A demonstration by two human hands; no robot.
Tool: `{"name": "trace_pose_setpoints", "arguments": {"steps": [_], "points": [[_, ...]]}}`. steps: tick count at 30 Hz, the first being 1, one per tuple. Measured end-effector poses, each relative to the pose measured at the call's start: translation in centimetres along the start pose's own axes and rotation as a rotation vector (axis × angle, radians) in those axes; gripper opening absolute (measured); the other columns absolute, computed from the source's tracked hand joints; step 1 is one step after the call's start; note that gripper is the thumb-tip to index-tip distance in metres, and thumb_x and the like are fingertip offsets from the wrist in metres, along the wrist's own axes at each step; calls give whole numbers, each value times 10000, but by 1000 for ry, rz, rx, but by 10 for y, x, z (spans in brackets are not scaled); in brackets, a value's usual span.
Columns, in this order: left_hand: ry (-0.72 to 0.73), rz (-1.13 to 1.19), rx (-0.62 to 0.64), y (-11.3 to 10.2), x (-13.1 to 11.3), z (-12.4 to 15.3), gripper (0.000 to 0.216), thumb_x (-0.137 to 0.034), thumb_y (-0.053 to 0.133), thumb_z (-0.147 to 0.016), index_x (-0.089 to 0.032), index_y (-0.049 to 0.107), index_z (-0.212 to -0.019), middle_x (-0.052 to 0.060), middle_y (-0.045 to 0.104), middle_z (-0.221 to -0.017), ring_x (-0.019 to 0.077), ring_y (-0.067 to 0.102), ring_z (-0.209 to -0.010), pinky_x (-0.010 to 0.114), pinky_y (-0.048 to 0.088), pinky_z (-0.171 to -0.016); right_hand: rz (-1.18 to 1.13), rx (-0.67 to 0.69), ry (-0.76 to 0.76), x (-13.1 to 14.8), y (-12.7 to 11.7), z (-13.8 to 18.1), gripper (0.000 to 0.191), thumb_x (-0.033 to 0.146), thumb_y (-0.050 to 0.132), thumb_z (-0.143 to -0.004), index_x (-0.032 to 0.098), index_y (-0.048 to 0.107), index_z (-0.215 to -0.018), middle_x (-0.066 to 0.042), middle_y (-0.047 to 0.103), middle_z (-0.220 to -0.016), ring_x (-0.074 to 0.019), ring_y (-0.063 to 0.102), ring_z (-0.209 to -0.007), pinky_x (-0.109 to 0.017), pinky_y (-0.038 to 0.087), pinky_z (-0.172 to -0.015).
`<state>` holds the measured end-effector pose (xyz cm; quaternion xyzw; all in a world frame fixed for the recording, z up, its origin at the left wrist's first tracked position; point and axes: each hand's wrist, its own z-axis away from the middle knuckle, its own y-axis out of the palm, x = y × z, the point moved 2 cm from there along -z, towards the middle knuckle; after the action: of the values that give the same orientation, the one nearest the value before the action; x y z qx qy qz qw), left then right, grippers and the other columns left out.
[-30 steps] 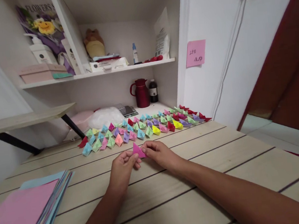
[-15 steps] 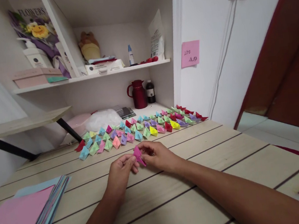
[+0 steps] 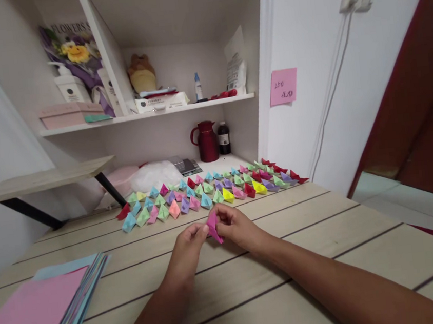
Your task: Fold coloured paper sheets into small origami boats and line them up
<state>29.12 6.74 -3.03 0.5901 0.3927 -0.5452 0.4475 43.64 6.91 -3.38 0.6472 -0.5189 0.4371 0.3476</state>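
A small magenta folded paper piece (image 3: pixel 213 227) is pinched between both hands just above the wooden table (image 3: pixel 323 223). My left hand (image 3: pixel 187 250) grips its left side with fingertips pressed together. My right hand (image 3: pixel 237 227) grips the right side, fingers curled round it. Just beyond the hands lie rows of several small folded paper boats (image 3: pixel 211 188) in many colours.
A stack of coloured paper sheets (image 3: pixel 38 309), pink on top, lies at the near left. A white shelf unit behind holds a red jug (image 3: pixel 207 141), a dark bottle (image 3: pixel 224 138) and a clear plastic bag (image 3: pixel 155 175). A pink sticky note (image 3: pixel 283 87) hangs on the wall.
The magenta piece has turned from lying flat and wide between the fingers to standing narrow and upright. Both hands stay close together on it. The camera shifted slightly.
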Motion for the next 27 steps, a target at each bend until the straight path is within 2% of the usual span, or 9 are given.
{"name": "trace_pose_setpoints", "arguments": {"steps": [2, 4, 6, 10, 14, 18, 21, 24, 27], "points": [[-142, 215, -11, 11, -1, 0, 142, -274, 621, -833, -155, 674, -889, 58, 705, -852, 176, 644, -832, 305, 460, -854, -112, -48, 19, 0, -2, -1, 80, 146, 583, -709, 186, 549, -770, 62, 503, -603, -84, 436, -514, -210, 356, -517], [-298, 388, -77, 23, 2, 0, 141, -268, 573, -876, -152, 648, -902, 69, 690, -835, 161, 650, -759, 314, 490, -805, -142, -114, 31, 0, -6, -2, 83, 150, 601, -695, 184, 570, -764, 60, 509, -597, -82, 429, -502, -210, 351, -506], [-354, 507, -157, 32, 7, 1, 157, -264, 531, -905, -143, 631, -886, 68, 667, -787, 144, 642, -697, 300, 510, -759, -130, -174, 29, 0, -11, -2, 79, 157, 619, -687, 182, 588, -756, 54, 518, -601, -85, 431, -514, -212, 351, -509], [-318, 611, -156, 40, 16, 3, 155, -272, 554, -897, -130, 612, -874, 68, 644, -757, 142, 633, -664, 296, 535, -727, -95, -205, -6, -2, -16, -2, 82, 153, 629, -680, 180, 615, -756, 32, 556, -650, -109, 485, -596, -232, 383, -571], [-311, 606, -155, 37, 17, 5, 207, -312, 523, -914, -124, 601, -879, 74, 640, -743, 151, 630, -661, 306, 546, -706, 56, -209, -49, -4, -17, -1, 125, 105, 593, -675, 182, 659, -749, 12, 569, -710, -126, 499, -658, -254, 391, -624], [-240, 562, -158, 33, 14, 5, 231, -329, 514, -917, -121, 613, -894, 80, 654, -773, 145, 623, -660, 308, 543, -710, 219, -224, -156, 0, -17, 1, 205, 64, 561, -681, 198, 701, -748, -6, 564, -774, -146, 523, -744, -270, 401, -676], [-181, 523, -123, 31, 16, 5, 265, -369, 573, -880, -113, 643, -889, 74, 653, -778, 138, 614, -674, 294, 530, -720, 290, -232, -219, 4, -15, 3, 210, 67, 562, -711, 208, 712, -750, -16, 563, -805, -154, 532, -779, -276, 412, -691], [-110, 456, -109, 28, 21, 3, 261, -361, 671, -802, -111, 672, -874, 49, 642, -761, 111, 578, -651, 260, 502, -714, 348, -213, -256, 7, -13, 5, 207, 71, 571, -731, 214, 718, -758, -20, 555, -806, -156, 529, -785, -275, 413, -685], [-23, 330, -131, 25, 24, 0, 286, -390, 689, -758, -115, 692, -835, 27, 627, -717, 99, 528, -611, 247, 469, -681, 385, -198, -261, 7, -11, 5, 180, 81, 577, -739, 207, 705, -741, -22, 553, -806, -155, 526, -776, -271, 412, -672]]}}
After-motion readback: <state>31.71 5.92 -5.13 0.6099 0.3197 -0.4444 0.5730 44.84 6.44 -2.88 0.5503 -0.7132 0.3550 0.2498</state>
